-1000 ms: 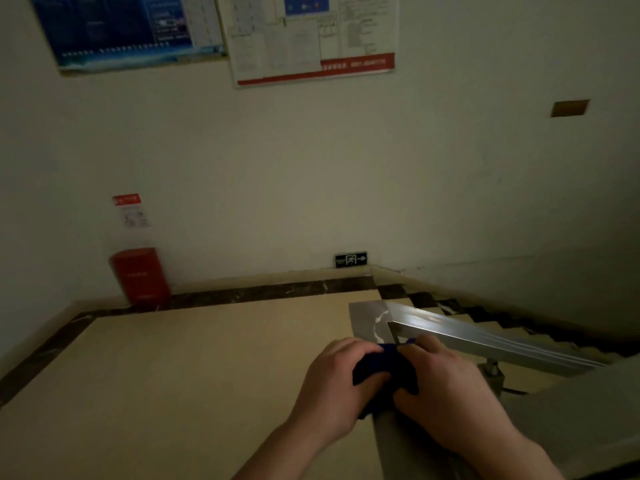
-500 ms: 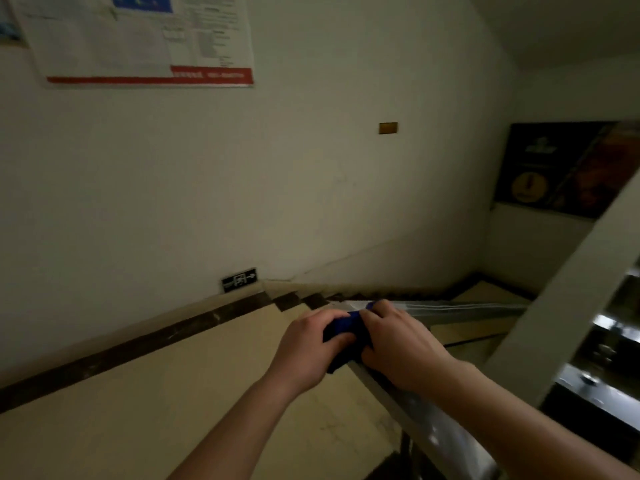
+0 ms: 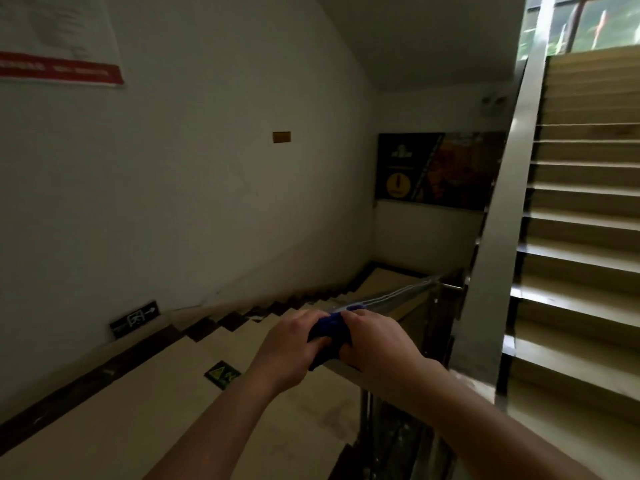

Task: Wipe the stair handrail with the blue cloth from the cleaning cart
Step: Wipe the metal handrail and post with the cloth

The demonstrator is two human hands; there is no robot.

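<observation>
Blue cloth (image 3: 329, 336) bunched on the handrail (image 3: 391, 296) — left hand (image 3: 289, 344) and right hand (image 3: 375, 342) both curled tight around it.

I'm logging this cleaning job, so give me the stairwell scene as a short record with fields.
Place: dim stairwell
Left hand: grips the blue cloth from its left side
Right hand: grips the blue cloth from its right side
Blue cloth: bunched between both hands, over the handrail
Handrail: metal, slopes down beyond the hands
Wall: exit sign low on the left; dark poster at the far end
Floor: sticker left of the hands
</observation>
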